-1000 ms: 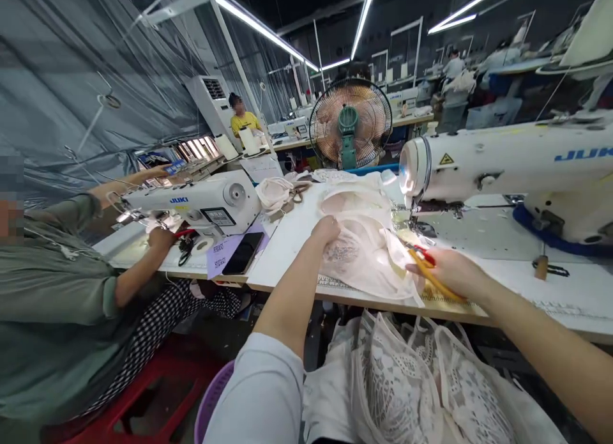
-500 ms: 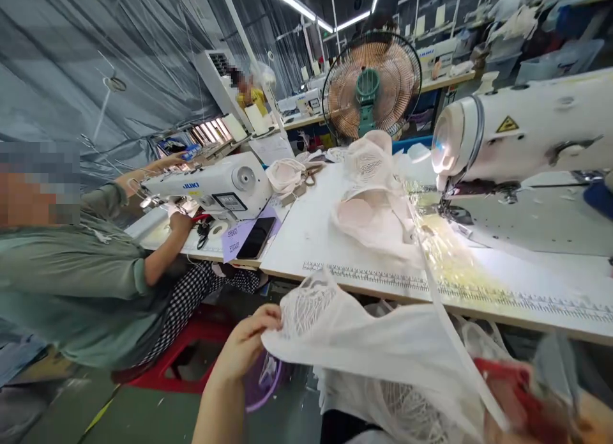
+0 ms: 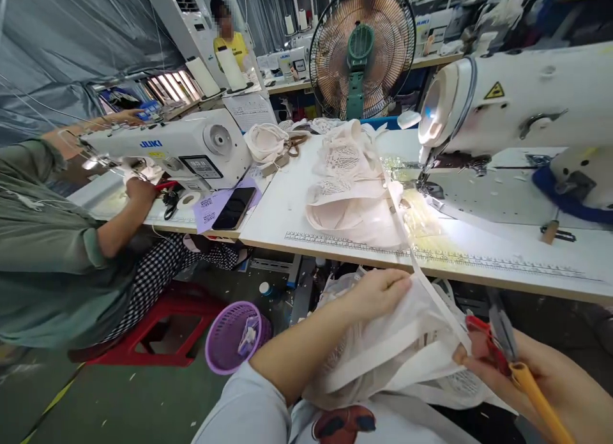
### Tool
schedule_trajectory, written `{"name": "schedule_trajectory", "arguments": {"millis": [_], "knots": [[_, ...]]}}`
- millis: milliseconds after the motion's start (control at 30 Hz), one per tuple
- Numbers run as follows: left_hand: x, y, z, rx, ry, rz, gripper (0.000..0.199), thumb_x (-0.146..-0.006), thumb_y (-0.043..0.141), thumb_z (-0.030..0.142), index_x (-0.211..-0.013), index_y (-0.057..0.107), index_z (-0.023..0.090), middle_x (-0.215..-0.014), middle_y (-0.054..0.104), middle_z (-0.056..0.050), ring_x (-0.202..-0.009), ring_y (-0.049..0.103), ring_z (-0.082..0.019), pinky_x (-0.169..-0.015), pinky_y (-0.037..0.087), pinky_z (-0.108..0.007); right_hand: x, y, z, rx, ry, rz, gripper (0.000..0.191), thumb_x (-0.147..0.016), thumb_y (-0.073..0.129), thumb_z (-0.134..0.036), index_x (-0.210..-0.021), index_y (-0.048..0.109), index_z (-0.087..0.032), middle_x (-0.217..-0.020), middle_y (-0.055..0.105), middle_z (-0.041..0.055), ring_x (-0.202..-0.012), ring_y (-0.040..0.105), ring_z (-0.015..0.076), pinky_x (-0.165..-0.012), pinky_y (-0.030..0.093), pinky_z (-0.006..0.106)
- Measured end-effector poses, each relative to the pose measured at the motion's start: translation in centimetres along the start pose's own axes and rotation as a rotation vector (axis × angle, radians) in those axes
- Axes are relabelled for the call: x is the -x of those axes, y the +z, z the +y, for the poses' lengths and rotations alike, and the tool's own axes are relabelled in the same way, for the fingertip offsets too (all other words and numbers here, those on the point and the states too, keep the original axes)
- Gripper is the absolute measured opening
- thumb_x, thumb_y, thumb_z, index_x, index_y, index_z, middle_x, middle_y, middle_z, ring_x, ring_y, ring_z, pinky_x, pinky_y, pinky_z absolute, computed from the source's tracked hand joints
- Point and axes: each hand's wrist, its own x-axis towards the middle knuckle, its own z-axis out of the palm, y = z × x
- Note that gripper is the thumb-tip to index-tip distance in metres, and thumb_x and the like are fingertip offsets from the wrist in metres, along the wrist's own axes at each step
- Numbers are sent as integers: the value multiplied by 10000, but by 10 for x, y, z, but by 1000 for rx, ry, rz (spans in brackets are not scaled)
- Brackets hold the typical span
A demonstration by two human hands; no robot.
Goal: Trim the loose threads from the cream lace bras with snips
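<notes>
My left hand (image 3: 378,297) is closed on a white bra (image 3: 407,342) with lace panels, which lies over my lap below the table edge. My right hand (image 3: 541,374) holds a pair of scissors (image 3: 502,332) with red and orange on the handles, blades pointing up. Its thumb and finger also pinch the edge of the bra by a narrow white strap (image 3: 438,301). That strap runs up over the table edge toward more bras (image 3: 354,204), piled on the table left of the sewing machine needle.
A white sewing machine (image 3: 522,105) stands at the right, its lamp lit. A fan (image 3: 361,48) is behind the table (image 3: 268,223). At the left a co-worker (image 3: 52,252) sits at another machine (image 3: 177,150). A phone (image 3: 234,207) and purple basket (image 3: 234,338) are nearby.
My left hand has moved right and up along the bra, which was stretched out and is now gathered on my lap. My right hand has come further into view with the scissors.
</notes>
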Motion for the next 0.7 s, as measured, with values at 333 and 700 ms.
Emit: {"name": "schedule_trajectory", "arguments": {"millis": [333, 700], "knots": [[52, -21, 15, 723, -396, -170, 496, -489, 818, 545, -585, 583, 119, -491, 472, 34, -424, 372, -41, -428, 246, -201, -5, 8, 15, -90, -71, -11, 150, -709, 703, -383, -690, 639, -249, -737, 648, 21, -678, 641, 188, -606, 575, 228], [33, 1, -8, 526, -237, -132, 398, -732, 632, 504, -609, 467, 163, -572, 369, 60, -537, 314, -65, -533, 264, -220, -19, 12, 5, -48, -72, -39, 193, -645, 731, -392, -562, 628, -251, -642, 663, 20, -677, 691, 242, -626, 599, 259]]}}
